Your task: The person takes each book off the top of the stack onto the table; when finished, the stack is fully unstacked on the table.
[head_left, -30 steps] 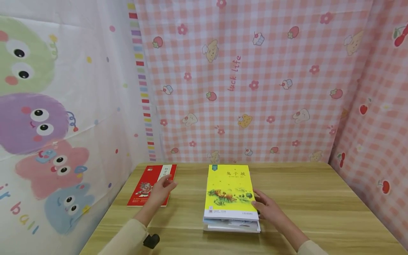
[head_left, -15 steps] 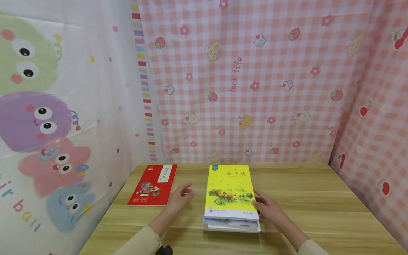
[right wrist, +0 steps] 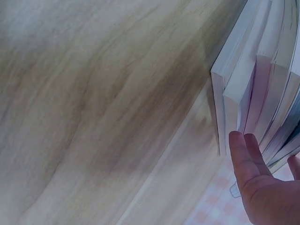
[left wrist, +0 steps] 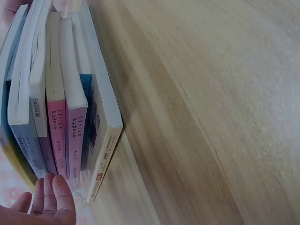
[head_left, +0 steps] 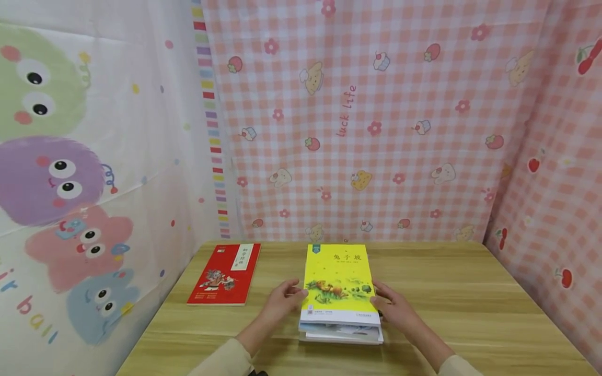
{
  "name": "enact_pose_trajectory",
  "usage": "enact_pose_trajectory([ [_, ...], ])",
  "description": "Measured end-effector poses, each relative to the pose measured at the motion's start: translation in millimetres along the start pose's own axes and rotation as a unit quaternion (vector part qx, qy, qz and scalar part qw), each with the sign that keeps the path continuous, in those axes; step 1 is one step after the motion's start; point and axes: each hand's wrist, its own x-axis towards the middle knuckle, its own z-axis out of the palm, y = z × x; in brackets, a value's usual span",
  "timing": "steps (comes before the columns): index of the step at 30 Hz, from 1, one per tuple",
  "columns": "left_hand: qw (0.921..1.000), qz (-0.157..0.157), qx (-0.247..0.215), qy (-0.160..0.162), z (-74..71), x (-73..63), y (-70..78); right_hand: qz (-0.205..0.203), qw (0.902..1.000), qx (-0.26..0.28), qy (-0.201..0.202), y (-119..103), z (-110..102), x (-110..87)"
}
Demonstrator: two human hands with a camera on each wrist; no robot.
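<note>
A stack of several books lies in the middle of the table, with a yellow-covered book (head_left: pixel 336 271) on top. At the stack's left side is my left hand (head_left: pixel 282 303), its thumb by the cover's edge. The left wrist view shows its fairly straight fingers (left wrist: pixel 49 194) beside the spines, one of them a pink spine (left wrist: pixel 58 136); contact is hard to tell. My right hand (head_left: pixel 397 310) rests against the right side, where its straight fingers (right wrist: pixel 241 154) touch the page edges (right wrist: pixel 232 105). Undersides of the lower books are hidden.
A red book (head_left: pixel 228 277) lies flat at the table's left, apart from the stack. The wooden table (head_left: pixel 451 292) ends at a pink checked curtain (head_left: pixel 404 151) behind and a white cartoon curtain (head_left: pixel 155 219) on the left.
My left hand has moved right, from over the red book to the left side of the stack. The right hand and the books have stayed in place.
</note>
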Motion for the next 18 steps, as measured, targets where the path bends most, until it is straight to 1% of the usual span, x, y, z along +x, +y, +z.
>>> enact_pose_trajectory([
  [8,0.9999,0.004,-0.002,-0.011,1.9,2.1,-4.6,-0.013,0.9999,0.001,-0.004,-2.9,4.9,-0.7],
  [15,0.9995,0.005,-0.017,-0.026,1.0,0.4,-7.7,-0.008,0.9999,-0.010,-0.007,-3.3,4.7,-2.2],
  [18,0.9995,0.004,-0.016,-0.027,0.2,-0.9,-8.0,-0.006,0.9998,-0.016,-0.009,-3.0,3.8,-2.5],
])
